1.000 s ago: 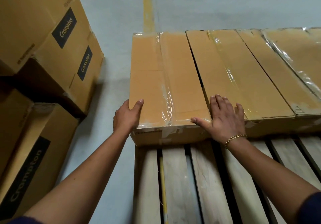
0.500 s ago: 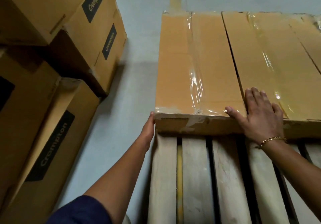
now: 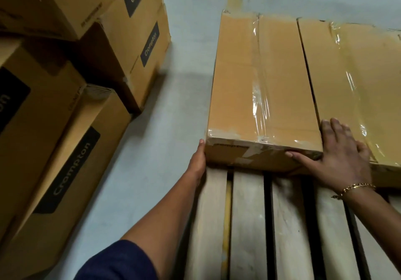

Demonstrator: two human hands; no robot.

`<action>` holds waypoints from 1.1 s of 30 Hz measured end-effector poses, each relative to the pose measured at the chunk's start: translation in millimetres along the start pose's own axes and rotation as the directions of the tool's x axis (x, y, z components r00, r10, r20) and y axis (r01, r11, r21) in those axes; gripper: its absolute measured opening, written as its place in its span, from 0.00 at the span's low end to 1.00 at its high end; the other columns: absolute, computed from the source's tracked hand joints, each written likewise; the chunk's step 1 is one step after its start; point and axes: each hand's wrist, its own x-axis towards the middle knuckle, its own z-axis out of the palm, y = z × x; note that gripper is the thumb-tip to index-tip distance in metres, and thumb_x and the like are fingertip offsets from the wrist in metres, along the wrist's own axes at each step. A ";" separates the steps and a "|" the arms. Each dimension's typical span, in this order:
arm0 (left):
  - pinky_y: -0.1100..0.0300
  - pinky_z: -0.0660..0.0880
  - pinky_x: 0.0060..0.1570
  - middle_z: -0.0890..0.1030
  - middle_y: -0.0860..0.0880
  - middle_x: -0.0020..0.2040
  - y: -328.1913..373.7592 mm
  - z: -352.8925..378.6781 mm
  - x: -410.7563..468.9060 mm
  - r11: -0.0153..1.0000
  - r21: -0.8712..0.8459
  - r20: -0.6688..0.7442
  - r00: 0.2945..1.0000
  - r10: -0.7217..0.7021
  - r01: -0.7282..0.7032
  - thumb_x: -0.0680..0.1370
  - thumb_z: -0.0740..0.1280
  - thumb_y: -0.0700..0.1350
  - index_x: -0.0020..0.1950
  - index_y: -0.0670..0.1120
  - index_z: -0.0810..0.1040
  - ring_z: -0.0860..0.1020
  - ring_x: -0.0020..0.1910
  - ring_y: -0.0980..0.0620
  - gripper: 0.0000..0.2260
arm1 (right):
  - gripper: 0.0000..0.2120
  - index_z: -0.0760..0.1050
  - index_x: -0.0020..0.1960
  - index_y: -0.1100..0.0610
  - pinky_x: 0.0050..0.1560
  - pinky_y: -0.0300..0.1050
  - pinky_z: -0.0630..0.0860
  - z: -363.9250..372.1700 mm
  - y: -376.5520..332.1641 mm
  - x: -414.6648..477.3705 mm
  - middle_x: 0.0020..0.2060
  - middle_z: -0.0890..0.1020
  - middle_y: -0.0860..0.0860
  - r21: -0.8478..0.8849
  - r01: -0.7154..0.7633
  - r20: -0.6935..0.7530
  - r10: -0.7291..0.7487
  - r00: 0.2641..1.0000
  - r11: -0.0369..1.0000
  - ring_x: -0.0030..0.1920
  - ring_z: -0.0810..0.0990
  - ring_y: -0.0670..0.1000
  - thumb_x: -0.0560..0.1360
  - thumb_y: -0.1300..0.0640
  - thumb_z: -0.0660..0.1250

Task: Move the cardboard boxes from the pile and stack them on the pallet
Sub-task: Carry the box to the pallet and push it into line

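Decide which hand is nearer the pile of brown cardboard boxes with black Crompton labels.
Left. The left hand touches the side of the tape-sealed brown box facing the pile, across grey floor; the right hand rests on that box's opposite corner, farther away.

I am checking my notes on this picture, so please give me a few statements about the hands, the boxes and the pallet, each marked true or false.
1. The left hand touches the near left corner of the leftmost box on the pallet. True.
2. The right hand rests on the floor. False: it lies flat where the leftmost box meets the neighbour box, at their near edge.
3. The piled boxes at the left carry the word Crompton. True.
4. The pallet is made of blue plastic. False: it is made of pale wooden slats.
5. The gold bracelet is on the left wrist. False: it is on the right wrist.
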 end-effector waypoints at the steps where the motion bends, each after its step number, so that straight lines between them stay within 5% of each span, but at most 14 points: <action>1: 0.46 0.64 0.75 0.77 0.48 0.71 -0.8 -0.9 3.2 1.000 0.008 0.001 1.000 -0.004 0.004 0.82 0.51 0.67 0.74 0.50 0.74 0.71 0.72 0.47 0.30 | 0.60 0.54 0.79 0.53 0.74 0.63 0.60 0.1 -1.1 -0.2 0.80 0.56 0.52 0.002 0.000 -0.002 0.000 1.000 1.000 0.79 0.55 0.55 0.61 0.13 0.44; 7: 0.56 0.64 0.65 0.76 0.55 0.63 12.7 -1.0 -8.0 1.000 0.018 0.025 1.000 0.015 -0.016 0.84 0.50 0.64 0.71 0.52 0.75 0.72 0.62 0.54 0.25 | 0.61 0.54 0.80 0.52 0.75 0.62 0.58 -1.7 -0.3 -1.0 0.80 0.56 0.52 0.009 -0.004 -0.004 0.005 1.000 1.000 0.80 0.54 0.55 0.60 0.12 0.43; 10: 0.59 0.65 0.58 0.77 0.60 0.51 31.9 1.4 -31.7 0.997 -0.043 -0.002 0.997 0.071 -0.071 0.84 0.49 0.63 0.57 0.62 0.74 0.73 0.55 0.57 0.15 | 0.61 0.54 0.80 0.53 0.74 0.62 0.59 -2.6 -0.4 -1.8 0.80 0.56 0.52 -0.001 0.006 0.003 -0.006 1.000 1.000 0.80 0.54 0.55 0.60 0.12 0.43; 13: 0.59 0.68 0.53 0.79 0.64 0.46 46.8 0.2 -44.2 0.977 -0.072 -0.038 0.980 0.197 -0.199 0.82 0.49 0.66 0.49 0.63 0.76 0.75 0.48 0.64 0.18 | 0.62 0.53 0.80 0.52 0.74 0.63 0.59 -3.4 -1.5 -0.2 0.80 0.55 0.52 -0.004 0.023 0.012 -0.023 1.000 1.000 0.80 0.54 0.55 0.58 0.12 0.45; 21: 0.44 0.69 0.71 0.78 0.52 0.69 74.0 9.2 -41.4 0.916 -0.095 -0.046 0.921 0.386 -0.389 0.64 0.64 0.78 0.72 0.53 0.76 0.76 0.68 0.50 0.44 | 0.62 0.46 0.82 0.54 0.78 0.57 0.54 -10.2 -1.2 1.7 0.82 0.51 0.49 0.061 0.111 0.021 -0.113 0.993 0.992 0.81 0.49 0.50 0.61 0.13 0.43; 25: 0.45 0.70 0.71 0.79 0.52 0.67 70.7 14.5 -39.2 0.883 -0.034 -0.084 0.882 0.463 -0.467 0.76 0.67 0.63 0.74 0.50 0.74 0.78 0.65 0.52 0.30 | 0.60 0.47 0.82 0.53 0.79 0.56 0.52 -9.3 -5.6 2.9 0.82 0.48 0.48 0.032 0.135 0.040 -0.137 0.990 0.990 0.81 0.46 0.49 0.62 0.14 0.39; 33: 0.46 0.71 0.71 0.82 0.52 0.64 73.0 13.5 -23.3 0.858 0.042 -0.062 0.855 0.514 -0.513 0.74 0.66 0.61 0.72 0.49 0.76 0.78 0.65 0.51 0.30 | 0.59 0.46 0.82 0.53 0.77 0.58 0.55 -6.8 -6.5 6.8 0.82 0.47 0.48 -0.026 0.124 0.043 -0.122 0.992 0.992 0.81 0.46 0.51 0.63 0.14 0.37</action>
